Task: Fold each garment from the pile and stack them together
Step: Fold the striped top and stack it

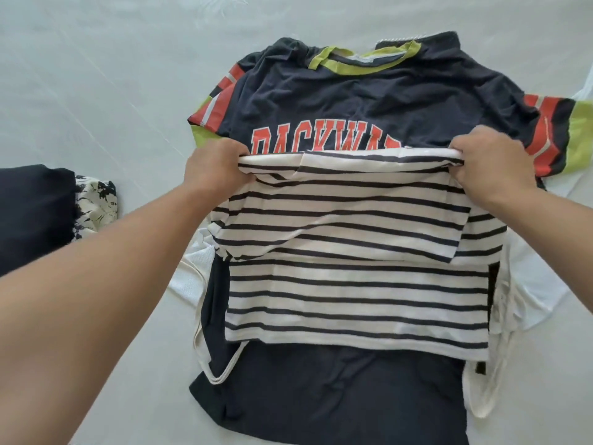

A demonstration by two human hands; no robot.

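Head view: left hand [214, 165] and right hand [487, 159] pinch soft striped shirt [353, 252].

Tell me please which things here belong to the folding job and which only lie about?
Job: black-and-white striped cotton shirt, gripped at its far edge by left hand and right hand; navy T-shirt with orange lettering underneath; white knit garment.
Lying about: dark folded cloth, black-and-white patterned cloth.

Two bare forearms show, the left arm [106, 268] entering from about 8 o'clock and the right arm [539, 203] from about 3 o'clock. No sleeve reaches into view. The left hand [216, 168] and right hand [491, 159] wear nothing visible.
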